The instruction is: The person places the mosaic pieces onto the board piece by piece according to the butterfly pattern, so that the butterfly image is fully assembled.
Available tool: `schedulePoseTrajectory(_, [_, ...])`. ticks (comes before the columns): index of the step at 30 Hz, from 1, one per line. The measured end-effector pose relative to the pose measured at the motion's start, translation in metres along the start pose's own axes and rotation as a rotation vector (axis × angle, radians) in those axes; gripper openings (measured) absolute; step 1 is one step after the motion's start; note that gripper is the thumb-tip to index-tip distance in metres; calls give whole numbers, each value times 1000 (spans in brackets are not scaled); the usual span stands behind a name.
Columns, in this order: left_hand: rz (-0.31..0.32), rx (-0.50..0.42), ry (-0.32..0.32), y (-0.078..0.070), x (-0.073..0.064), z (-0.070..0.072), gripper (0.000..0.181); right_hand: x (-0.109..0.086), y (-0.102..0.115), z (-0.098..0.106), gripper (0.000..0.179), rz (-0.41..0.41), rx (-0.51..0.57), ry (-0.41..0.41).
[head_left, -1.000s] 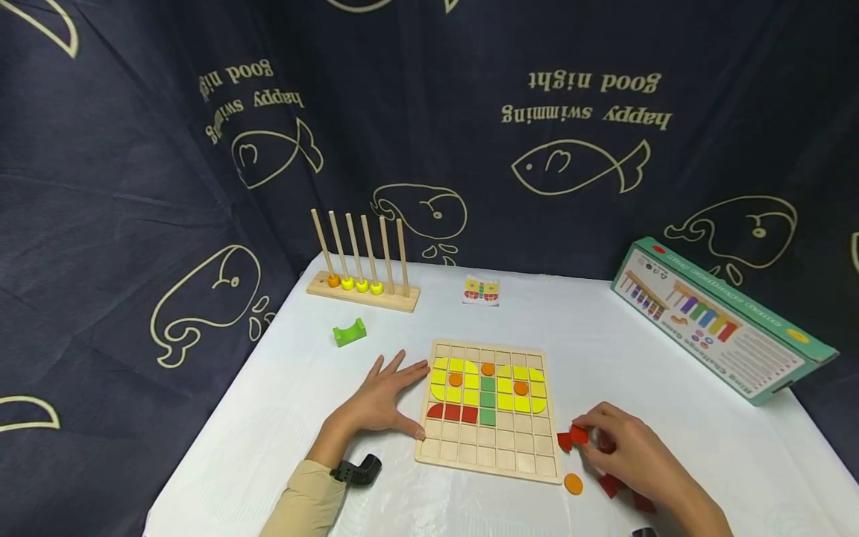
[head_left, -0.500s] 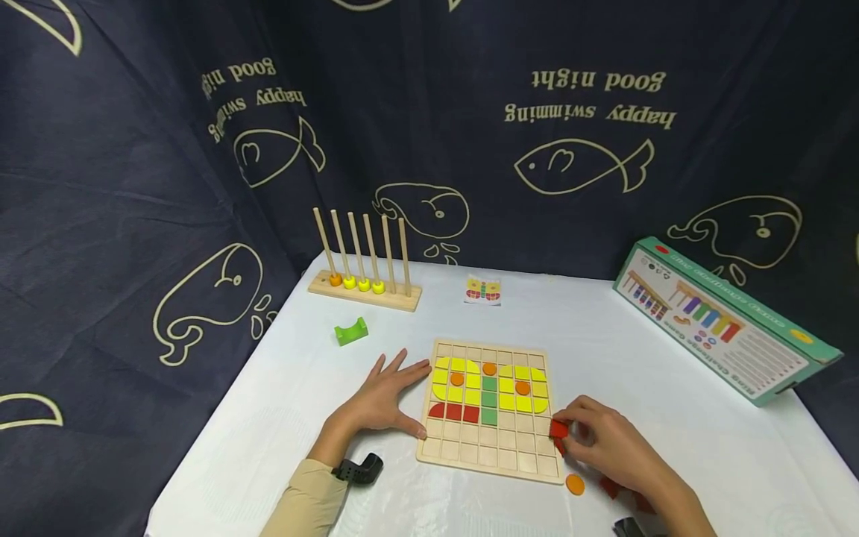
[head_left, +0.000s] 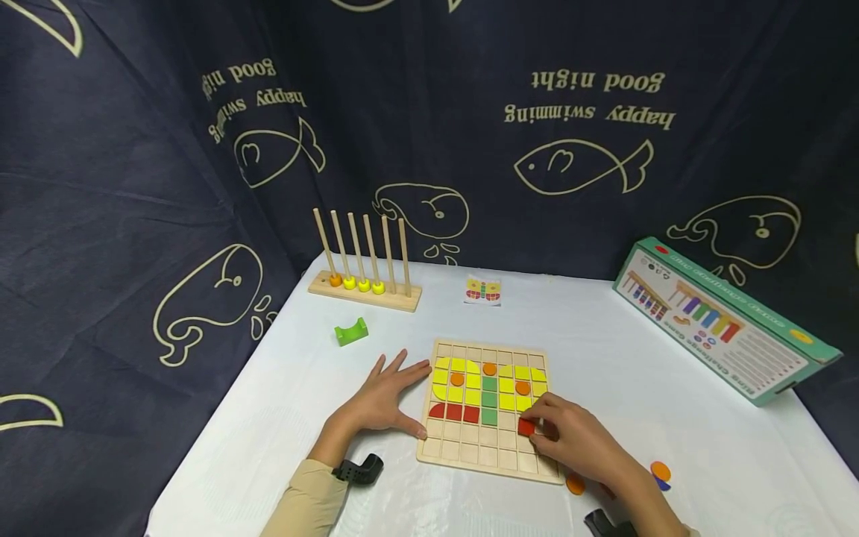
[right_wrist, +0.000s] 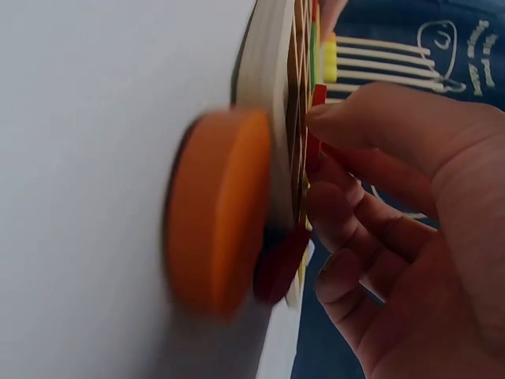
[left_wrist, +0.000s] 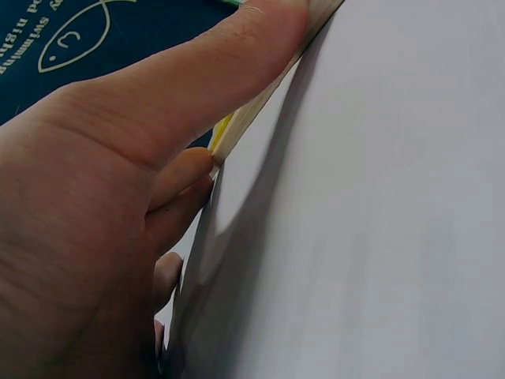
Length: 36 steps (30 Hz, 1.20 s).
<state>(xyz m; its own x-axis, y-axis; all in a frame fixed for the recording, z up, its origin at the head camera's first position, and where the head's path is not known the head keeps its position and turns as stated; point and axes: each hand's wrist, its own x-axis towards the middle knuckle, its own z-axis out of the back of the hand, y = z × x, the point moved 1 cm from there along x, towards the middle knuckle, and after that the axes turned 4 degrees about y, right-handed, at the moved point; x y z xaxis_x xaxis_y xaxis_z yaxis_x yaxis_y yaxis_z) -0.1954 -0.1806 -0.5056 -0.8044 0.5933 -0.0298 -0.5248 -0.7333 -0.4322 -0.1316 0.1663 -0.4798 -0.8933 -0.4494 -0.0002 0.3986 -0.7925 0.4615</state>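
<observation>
Over the right half of the gridded wooden board [head_left: 463, 453], my right hand [head_left: 580, 444] pinches a red square tile [head_left: 526, 427] between thumb and fingers. The tile is close over a cell in the row of three red tiles [head_left: 454, 412]. My left hand [head_left: 379, 401] spreads its fingers along the board's left edge, thumb and index finger against the rim; the left wrist view shows the thumb [left_wrist: 237, 55] across that edge. Yellow tiles [head_left: 439, 377], orange discs and a green column [head_left: 489, 400] fill other cells. Another red piece [right_wrist: 282, 267] shows by the board's edge in the right wrist view.
An orange disc [head_left: 574, 484] lies by the board's near right corner. Farther right are another orange disc [head_left: 661, 470] and a blue piece [head_left: 663, 485]. Behind stand a peg rack [head_left: 396, 300], a green cradle-shaped piece [head_left: 351, 333], a picture card [head_left: 482, 291] and a box [head_left: 725, 321].
My right hand has moved left from beside the board to over its right half, carrying the red tile. The orange disc and blue piece at right have come into sight. My left hand stays put.
</observation>
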Motion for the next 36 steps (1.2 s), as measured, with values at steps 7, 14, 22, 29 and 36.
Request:
schedulePoseTrajectory(7, [-11, -4, -4, -1, 1, -1, 120, 12, 7, -5, 22, 47, -47, -17])
schedulePoseTrajectory(14, [-12, -3, -3, -1, 1, -1, 120, 18, 12, -5, 23, 70, -59, -9])
schedulePoseTrajectory(22, [-10, -8, -1, -1, 1, -3, 120, 24, 17, -7, 22, 52, -69, -4])
schedulePoseTrajectory(29, [-4, -6, 3, -1, 1, -2, 121, 18, 10, 3, 13, 29, -52, 19])
schedulePoseTrajectory(36, [-5, 5, 2, 0, 1, -1, 120, 6, -8, 25, 12, -70, 7, 14])
